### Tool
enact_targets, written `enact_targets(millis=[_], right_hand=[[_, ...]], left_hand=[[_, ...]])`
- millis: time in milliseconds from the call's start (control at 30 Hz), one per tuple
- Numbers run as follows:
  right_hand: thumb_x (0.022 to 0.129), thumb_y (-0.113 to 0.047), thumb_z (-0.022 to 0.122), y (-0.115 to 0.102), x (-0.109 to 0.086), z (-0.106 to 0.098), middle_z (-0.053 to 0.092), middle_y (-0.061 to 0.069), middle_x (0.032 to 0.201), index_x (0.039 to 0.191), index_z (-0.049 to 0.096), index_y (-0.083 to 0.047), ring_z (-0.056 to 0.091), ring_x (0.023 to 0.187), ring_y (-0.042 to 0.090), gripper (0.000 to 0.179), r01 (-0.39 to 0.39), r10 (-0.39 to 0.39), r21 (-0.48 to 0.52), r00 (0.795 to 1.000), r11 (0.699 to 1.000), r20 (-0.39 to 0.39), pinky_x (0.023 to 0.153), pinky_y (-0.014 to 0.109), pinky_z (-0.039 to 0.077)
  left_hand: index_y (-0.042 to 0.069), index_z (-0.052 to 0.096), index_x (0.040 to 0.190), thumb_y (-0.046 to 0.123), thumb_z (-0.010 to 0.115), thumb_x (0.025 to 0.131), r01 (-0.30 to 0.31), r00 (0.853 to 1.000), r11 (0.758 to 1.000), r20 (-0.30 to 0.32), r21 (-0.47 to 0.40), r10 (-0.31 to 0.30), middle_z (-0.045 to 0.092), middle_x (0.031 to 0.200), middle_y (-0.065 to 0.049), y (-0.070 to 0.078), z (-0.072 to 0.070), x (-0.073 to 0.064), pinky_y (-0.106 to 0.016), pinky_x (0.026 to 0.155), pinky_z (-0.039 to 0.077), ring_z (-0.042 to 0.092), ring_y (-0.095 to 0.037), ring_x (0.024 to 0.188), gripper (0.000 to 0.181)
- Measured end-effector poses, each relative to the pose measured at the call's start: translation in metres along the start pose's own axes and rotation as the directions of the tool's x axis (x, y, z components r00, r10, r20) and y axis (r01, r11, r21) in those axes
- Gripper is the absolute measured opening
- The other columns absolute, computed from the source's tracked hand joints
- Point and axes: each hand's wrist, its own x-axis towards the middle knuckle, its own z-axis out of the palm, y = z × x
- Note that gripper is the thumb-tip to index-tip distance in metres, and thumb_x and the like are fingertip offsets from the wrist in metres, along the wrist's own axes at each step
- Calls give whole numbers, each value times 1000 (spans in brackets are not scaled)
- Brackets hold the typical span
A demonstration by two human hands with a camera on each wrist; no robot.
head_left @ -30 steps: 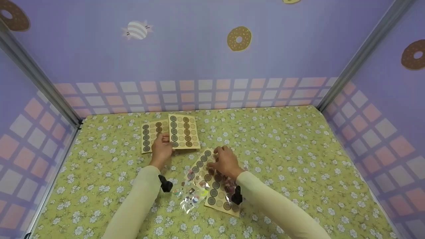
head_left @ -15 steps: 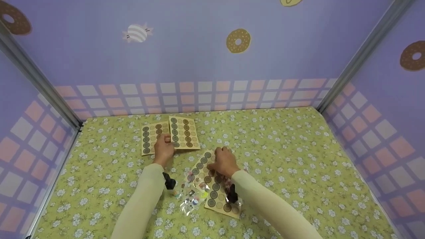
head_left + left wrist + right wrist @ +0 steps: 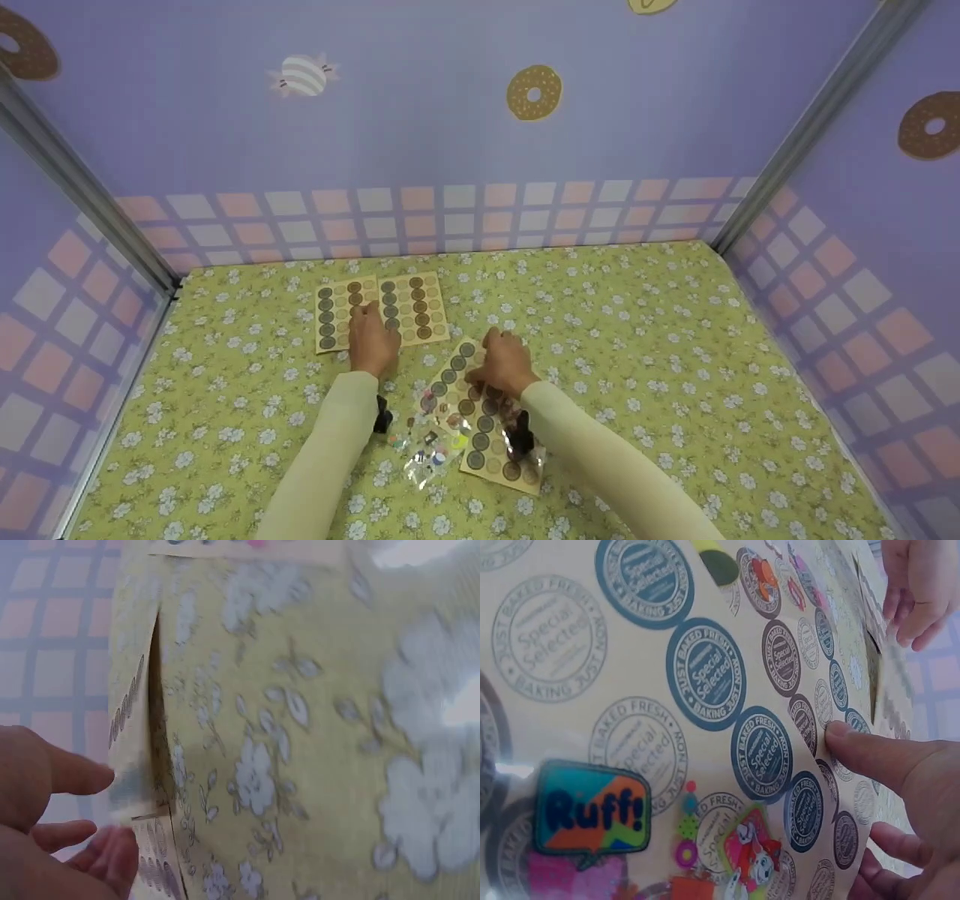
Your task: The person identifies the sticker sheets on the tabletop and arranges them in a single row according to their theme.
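Two cream sticker sheets with rows of round labels lie side by side at the back left, a left sheet (image 3: 325, 316) and a right sheet (image 3: 421, 311). Over their shared edge is my left hand (image 3: 373, 343), thumb and fingers apart in the left wrist view. Nearer me, a tilted sticker sheet (image 3: 448, 379) overlaps another sticker sheet (image 3: 495, 466). My right hand (image 3: 506, 365) pinches the tilted sheet's right edge; in the right wrist view the thumb (image 3: 870, 754) is on its face and the fingers are at its edge. Clear sheets of colourful cartoon stickers (image 3: 427, 459) lie across these sheets.
A flowered yellow-green cloth (image 3: 637, 390) covers the table. Purple panels (image 3: 420, 135) with donut and candy pictures enclose its back and sides. A black wrist camera (image 3: 519, 435) on the right arm hangs close over the near sheets.
The back right sheet has come down toward me and lies level beside the left one. My left hand has let go of it and turned over the seam. My right hand stays nearly still.
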Motion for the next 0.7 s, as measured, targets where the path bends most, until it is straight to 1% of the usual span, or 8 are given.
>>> enact_targets(millis=[100, 167, 233, 367, 433, 500, 600, 700], right_hand=[[76, -33, 82, 2, 1, 0, 60, 10, 103, 116, 54, -9, 58, 94, 27, 55, 7, -7, 28, 1000, 1000, -12, 89, 47, 46], [81, -27, 78, 3, 2, -1, 61, 11, 109, 120, 53, -8, 59, 99, 28, 50, 10, -9, 46, 1000, 999, -19, 93, 48, 46], [86, -20, 72, 4, 3, -1, 61, 12, 113, 121, 55, -7, 60, 102, 29, 42, 10, -8, 68, 1000, 998, -22, 94, 49, 46], [93, -12, 62, 5, 4, -4, 61, 11, 107, 113, 63, -6, 61, 94, 25, 21, 26, -22, 150, 999, 988, -27, 84, 44, 51], [94, -10, 59, 5, 4, -7, 62, 9, 102, 107, 65, -7, 60, 87, 21, 14, 32, -26, 213, 999, 976, -34, 77, 41, 52], [96, -9, 55, 6, 3, -12, 62, 8, 99, 105, 65, -8, 58, 82, 17, 13, 39, -29, 272, 999, 962, -42, 73, 37, 51], [97, -6, 51, 8, 5, -20, 61, 8, 96, 105, 63, -7, 52, 74, 16, 14, 35, -17, 365, 998, 931, -53, 66, 33, 45], [98, -5, 48, 10, 6, -27, 59, 10, 96, 106, 60, -6, 50, 69, 16, 14, 42, -6, 454, 997, 890, -80, 60, 29, 41]], left_hand=[[-1, 41, 144, 17, 59, 93, -33, 999, 990, -2, 140, 34, 35, 143, -25, 0, 1, -2, -60, 102, 37, 38, -42, 129, 56], [0, 44, 142, 21, 59, 93, -46, 999, 978, 21, 204, 42, 35, 143, -26, -1, 1, -3, -64, 102, 33, 38, -44, 129, 55], [1, 45, 142, 25, 60, 93, -44, 998, 971, 58, 235, 32, 35, 144, -25, -2, 1, -5, -67, 102, 31, 36, -44, 131, 57], [4, 43, 145, 34, 62, 92, -42, 993, 960, 115, 277, 10, 35, 147, -24, -6, 1, -8, -69, 102, 28, 32, -46, 135, 64], [3, 43, 145, 37, 65, 91, -48, 992, 954, 124, 297, 11, 35, 147, -25, -8, 1, -8, -70, 102, 29, 31, -46, 136, 67], [3, 43, 144, 38, 65, 91, -55, 992, 951, 126, 306, 16, 36, 147, -25, -9, 0, -8, -71, 101, 30, 31, -47, 136, 67], [3, 45, 143, 38, 65, 91, -63, 991, 947, 129, 315, 23, 36, 147, -25, -10, 0, -8, -73, 100, 30, 31, -47, 136, 66], [5, 47, 142, 39, 64, 91, -71, 991, 943, 127, 325, 31, 37, 148, -25, -11, -1, -7, -74, 99, 31, 32, -48, 136, 63]])
